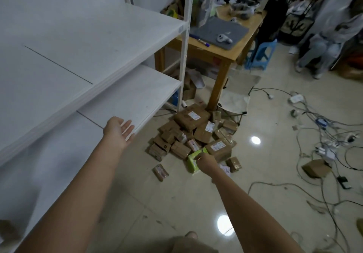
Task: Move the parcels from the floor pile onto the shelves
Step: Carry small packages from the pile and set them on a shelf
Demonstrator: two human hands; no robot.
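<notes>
2 white shelves (110, 42) fill the left; the left hand (118, 130) is at the lower board's front edge, fingers straight, palm up. Brown parcels (188, 123) are heaped on the floor by the counter (225, 53) leg, their white labels unreadable. The right hand (207, 161) grips a green parcel (192, 160) at the pile's near edge, partly hiding it.

Right hand (206, 160) grips green parcel (193, 163); most fingers are hidden behind the hand's own back, and the parcel's right end is covered. Pale parcel (225, 169) beside the wrist is mostly hidden. Floor pile (188, 133): lower parcels buried under upper ones, labels too small to read. Shelves (110, 42) cut off by left and top edges. Brown thing (7, 229) at near left edge is blurred, can't tell what. Person (318, 50) far right is blurred and partly cut off. Cables (314, 119) run off right edge.
</notes>
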